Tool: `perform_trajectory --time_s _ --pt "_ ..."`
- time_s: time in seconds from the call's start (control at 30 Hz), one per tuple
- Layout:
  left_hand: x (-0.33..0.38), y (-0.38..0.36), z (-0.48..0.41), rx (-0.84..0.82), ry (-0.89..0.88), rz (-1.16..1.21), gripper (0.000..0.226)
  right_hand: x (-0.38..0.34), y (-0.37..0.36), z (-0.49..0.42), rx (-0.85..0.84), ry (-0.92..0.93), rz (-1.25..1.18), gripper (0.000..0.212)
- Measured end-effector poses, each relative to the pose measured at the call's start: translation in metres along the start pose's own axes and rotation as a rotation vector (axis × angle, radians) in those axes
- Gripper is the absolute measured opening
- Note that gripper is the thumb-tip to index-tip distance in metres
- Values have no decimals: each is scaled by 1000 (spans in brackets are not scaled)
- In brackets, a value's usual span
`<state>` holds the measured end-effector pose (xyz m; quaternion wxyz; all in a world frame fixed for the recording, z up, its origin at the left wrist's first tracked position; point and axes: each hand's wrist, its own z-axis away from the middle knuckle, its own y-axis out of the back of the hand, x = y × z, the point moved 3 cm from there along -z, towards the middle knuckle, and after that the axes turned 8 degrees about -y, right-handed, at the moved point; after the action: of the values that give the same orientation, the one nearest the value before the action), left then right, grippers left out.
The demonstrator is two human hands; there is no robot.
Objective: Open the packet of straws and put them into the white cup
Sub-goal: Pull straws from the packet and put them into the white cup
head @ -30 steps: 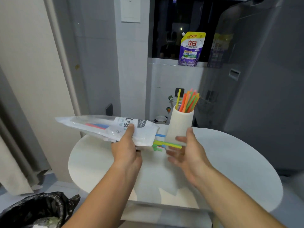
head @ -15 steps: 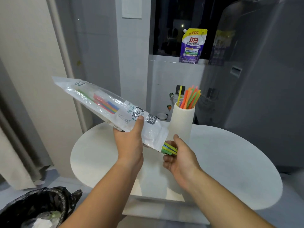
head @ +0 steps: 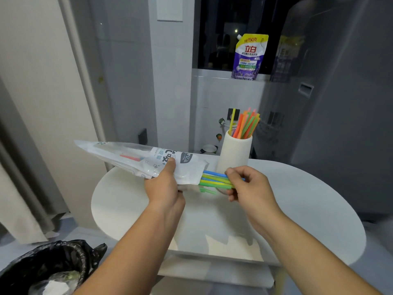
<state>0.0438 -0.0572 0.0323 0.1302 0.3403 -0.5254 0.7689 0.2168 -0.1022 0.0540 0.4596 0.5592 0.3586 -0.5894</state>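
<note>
Left of the white cup, low at the frame's corner, a bin lined with a black bag is sitting on the floor, pale litter showing inside it.

Packet of straws: clear and white plastic, printed, lying nearly level in the air over the round white table, its sealed end pointing away from the cup and its open mouth facing the cup's base. 1 red and 1 blue straw are showing through the clear part.

Left hand: gripping the packet near its mouth, thumb pressing on the printed top face, fingers curling underneath and mostly hidden.

Loose straws: a bundle of blue, yellow and green ones is sticking out of the packet's mouth toward the cup, below its base in the frame.

Right hand: pinching the outer ends of that bundle, thumb and fingers closing round the straws, the remaining fingers curling inward. It is hovering just in front of the cup.

White cup: standing upright at the table's far edge, already holding orange, green and yellow straws that are fanning out above its rim.

Behind and above the cup, a purple detergent pouch is standing on a white ledge before a dark window.
</note>
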Motion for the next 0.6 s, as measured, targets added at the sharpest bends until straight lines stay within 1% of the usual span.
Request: perform_trajectory --time_s 0.13,0.33,0.5,0.6 --pt "-1 0 -1 10 18 -2 43 -4 7 -2 -67 47 80 12" --pt "0 0 -3 6 14 11 45 -9 19 -8 -79 72 139 12" --pt "-1 1 -3 1 28 2 44 -10 30 -14 -39 81 114 12" --pt "-4 1 -2 0 50 6 44 -8 29 -15 -15 61 43 16"
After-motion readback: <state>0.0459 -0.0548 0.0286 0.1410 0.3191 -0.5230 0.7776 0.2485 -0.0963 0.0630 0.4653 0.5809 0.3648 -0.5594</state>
